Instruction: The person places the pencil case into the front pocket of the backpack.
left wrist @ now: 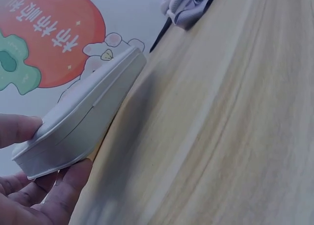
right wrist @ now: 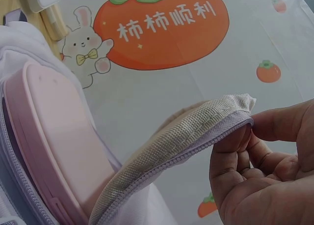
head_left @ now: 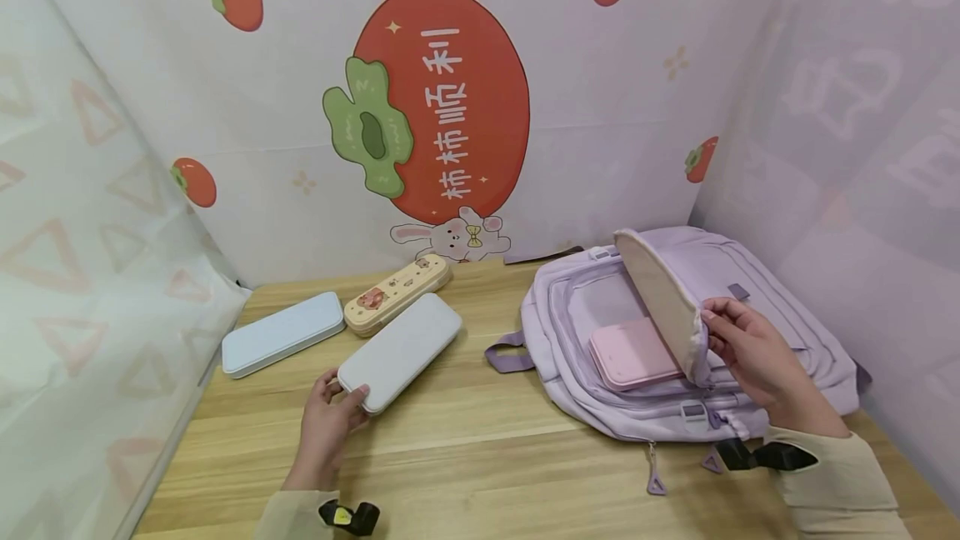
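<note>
My left hand pinches the near end of a white pencil case, thumb on top and fingers beneath. In the left wrist view, the white case is tilted, with a shadow on the wood below it. My right hand pinches the zippered edge of the front pocket flap of a lavender backpack and holds the flap up. Inside that pocket lies a pink pencil case, partly behind the flap. In the right wrist view, thumb and fingers grip the flap's edge beside the pink case.
A light blue pencil case and a cream pencil case with cartoon prints lie at the left on the wooden table. A purple zipper pull hangs off the backpack's near side. Printed cloth stands behind.
</note>
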`<state>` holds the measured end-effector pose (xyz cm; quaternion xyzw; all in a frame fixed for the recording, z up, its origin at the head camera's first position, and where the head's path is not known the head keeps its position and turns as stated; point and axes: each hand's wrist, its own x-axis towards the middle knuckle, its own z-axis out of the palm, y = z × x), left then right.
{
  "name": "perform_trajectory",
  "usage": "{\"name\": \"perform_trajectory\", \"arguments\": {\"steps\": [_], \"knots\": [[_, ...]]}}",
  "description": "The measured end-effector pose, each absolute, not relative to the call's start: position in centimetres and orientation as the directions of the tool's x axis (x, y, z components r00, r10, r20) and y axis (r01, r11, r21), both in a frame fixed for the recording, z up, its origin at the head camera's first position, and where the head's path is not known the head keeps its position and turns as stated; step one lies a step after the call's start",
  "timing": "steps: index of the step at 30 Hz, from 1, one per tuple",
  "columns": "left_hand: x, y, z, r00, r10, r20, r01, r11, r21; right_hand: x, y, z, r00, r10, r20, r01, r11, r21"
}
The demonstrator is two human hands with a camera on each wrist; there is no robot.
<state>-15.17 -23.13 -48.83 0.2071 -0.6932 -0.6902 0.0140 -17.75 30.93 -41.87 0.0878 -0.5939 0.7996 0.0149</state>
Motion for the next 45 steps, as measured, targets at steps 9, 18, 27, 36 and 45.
{"name": "perform_trajectory", "arguments": {"steps": [9, 18, 27, 36, 45], "knots": [[-15.4, -22.7, -48.3, -0.916, -0.293, -0.275, -0.268, -0.065, 0.961, -17.8, 31.0, -41.9, -0.984, -0.084, 0.159, -0.128, -0.299, -0.946], [-15.6, -22.6, -48.2, -0.919, -0.282, -0.275, -0.242, -0.145, 0.959, -17.9, 31.1, -42.0, -0.980, -0.109, 0.168, -0.130, -0.287, -0.949], [-15.8, -22.3, -47.8, -0.921, -0.271, -0.281, -0.244, -0.162, 0.956, -17.8, 31.1, -42.0, -0.985, -0.085, 0.153, -0.121, -0.298, -0.947], [-15.9, -22.0, -47.5, -0.930, -0.253, -0.266, -0.229, -0.166, 0.959, -17.8, 31.2, -42.1, -0.984, -0.091, 0.155, -0.121, -0.298, -0.947], [-16.8, -21.5, -46.9, -0.924, -0.253, -0.287, -0.263, -0.126, 0.957, -17.9, 31.3, -42.2, -0.981, -0.099, 0.166, -0.130, -0.297, -0.946]]}}
